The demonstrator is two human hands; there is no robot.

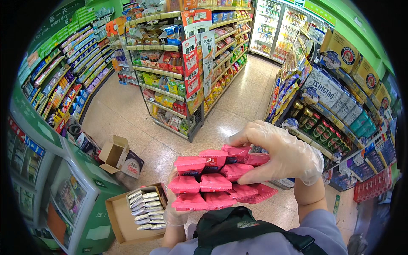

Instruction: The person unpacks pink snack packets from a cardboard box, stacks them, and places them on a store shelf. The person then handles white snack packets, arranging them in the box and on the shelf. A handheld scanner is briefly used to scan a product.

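Note:
A stack of pink sealed snack packets (216,182) is held up before my chest, several rows high. My left hand (174,216), in a clear plastic glove, supports the stack from its left side; most of its fingers are hidden behind the packets. On the right, my gloved right hand (280,151) reaches over the stack, its thumb and fingers around the right-hand packets. Below and left of the stack stands an open cardboard carton (118,220). Inside it, two columns of silvery white packets (146,208) lie along the right side.
An opened carton (114,152) sits on the tiled floor (121,105) beside a green freezer cabinet (95,204). Ahead stands a snack shelf (159,68). At right, a rack (322,134) holds beer cans and boxes. Glass-door drink coolers (267,28) line the back.

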